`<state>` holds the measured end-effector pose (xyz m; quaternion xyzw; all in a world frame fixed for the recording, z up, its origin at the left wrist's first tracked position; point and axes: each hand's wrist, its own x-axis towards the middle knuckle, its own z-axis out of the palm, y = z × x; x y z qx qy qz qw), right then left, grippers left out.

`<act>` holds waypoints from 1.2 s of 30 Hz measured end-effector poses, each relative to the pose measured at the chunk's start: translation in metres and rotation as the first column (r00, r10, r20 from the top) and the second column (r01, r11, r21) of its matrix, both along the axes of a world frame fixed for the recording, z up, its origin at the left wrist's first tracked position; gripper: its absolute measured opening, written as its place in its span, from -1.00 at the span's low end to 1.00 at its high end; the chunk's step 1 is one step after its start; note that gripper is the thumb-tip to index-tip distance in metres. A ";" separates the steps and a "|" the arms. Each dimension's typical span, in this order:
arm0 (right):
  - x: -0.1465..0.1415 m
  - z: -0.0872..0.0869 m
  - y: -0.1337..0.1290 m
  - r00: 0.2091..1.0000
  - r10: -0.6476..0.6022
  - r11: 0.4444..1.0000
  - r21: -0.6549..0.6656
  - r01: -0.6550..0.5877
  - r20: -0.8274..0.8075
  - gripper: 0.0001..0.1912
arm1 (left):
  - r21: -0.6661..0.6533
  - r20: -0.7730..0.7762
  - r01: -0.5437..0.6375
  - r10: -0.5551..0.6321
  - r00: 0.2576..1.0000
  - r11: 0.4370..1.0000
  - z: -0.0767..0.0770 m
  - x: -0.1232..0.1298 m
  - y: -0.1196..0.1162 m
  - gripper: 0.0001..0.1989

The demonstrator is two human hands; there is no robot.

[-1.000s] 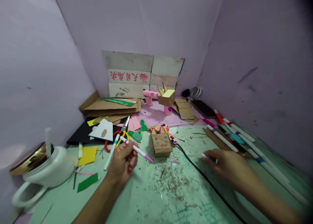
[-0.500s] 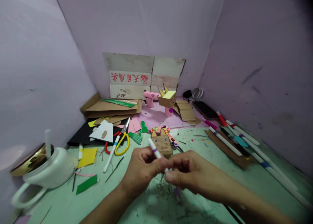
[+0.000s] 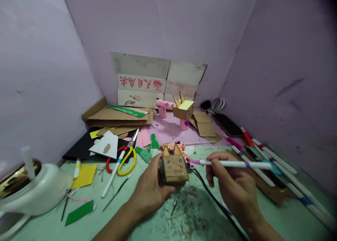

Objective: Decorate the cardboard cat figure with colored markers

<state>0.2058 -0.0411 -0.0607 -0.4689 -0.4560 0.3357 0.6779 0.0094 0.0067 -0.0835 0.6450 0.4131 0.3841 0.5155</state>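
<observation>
Box at my left hand: brown card, matt, faintly creased. Marker in my right hand: smooth plastic, slight sheen. Scissors: shiny metal blades, smooth plastic handles. Pot: glossy, hard; I can't tell ceramic from plastic. Black sheet: flat matt, paper-like. Tabletop: slick, with glossy patches; rough-looking where grime speckles it.
</observation>
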 end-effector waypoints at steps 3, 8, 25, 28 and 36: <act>-0.007 -0.013 -0.007 0.978 -0.109 0.994 0.041 0.103 0.175 -0.85 | 0.008 0.008 -0.001 0.001 1.000 1.000 -0.007 0.005 0.000 -0.23; -0.009 -0.019 -0.006 0.912 -0.225 0.964 0.213 0.157 0.344 -0.85 | 0.124 -0.046 -0.016 0.022 0.999 0.992 -0.014 0.003 0.000 -0.33; -0.018 -0.021 0.004 0.874 -0.043 0.957 0.272 -0.103 0.485 -0.79 | 0.417 -0.218 0.035 0.062 0.974 0.908 -0.023 0.001 -0.004 -0.29; -0.024 -0.025 0.003 0.904 -0.080 0.964 0.263 -0.037 0.419 -0.82 | 0.445 -0.225 0.051 0.057 0.973 0.894 -0.023 0.000 -0.004 -0.23; -0.018 -0.022 0.005 0.835 -0.035 0.950 0.277 -0.143 0.550 -0.80 | 0.457 -0.226 0.052 0.060 0.972 0.888 -0.021 0.002 -0.002 -0.24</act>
